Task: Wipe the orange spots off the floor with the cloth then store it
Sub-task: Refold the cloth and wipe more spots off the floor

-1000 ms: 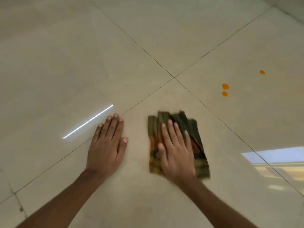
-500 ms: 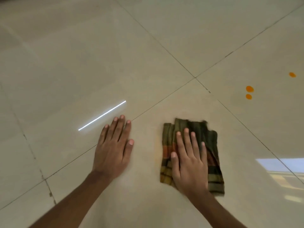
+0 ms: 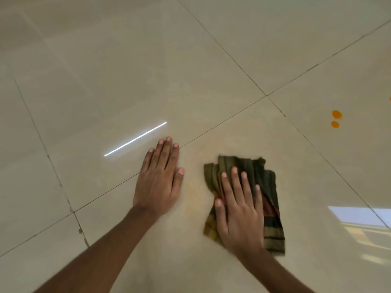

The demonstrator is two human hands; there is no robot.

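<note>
A folded, dark green and brown striped cloth (image 3: 269, 187) lies on the beige tiled floor (image 3: 148, 70). My right hand (image 3: 239, 210) presses flat on top of it, fingers spread, covering its left half. My left hand (image 3: 157, 182) rests flat and open on the bare floor to the left of the cloth, holding nothing. Two orange spots (image 3: 336, 118) sit close together on the tile far to the right of the cloth, and a sliver of a third orange spot (image 3: 390, 99) shows at the right edge. A faint orange smear (image 3: 193, 197) marks the floor between my hands.
Dark grout lines (image 3: 266, 95) cross beyond the cloth. A thin bright light streak (image 3: 135, 138) reflects left of my left hand. A window reflection (image 3: 364, 220) glares at the lower right.
The view has swung left, so the orange spots sit nearer the right edge. My right hand has slid the cloth slightly toward me. My left hand stays flat on the floor.
</note>
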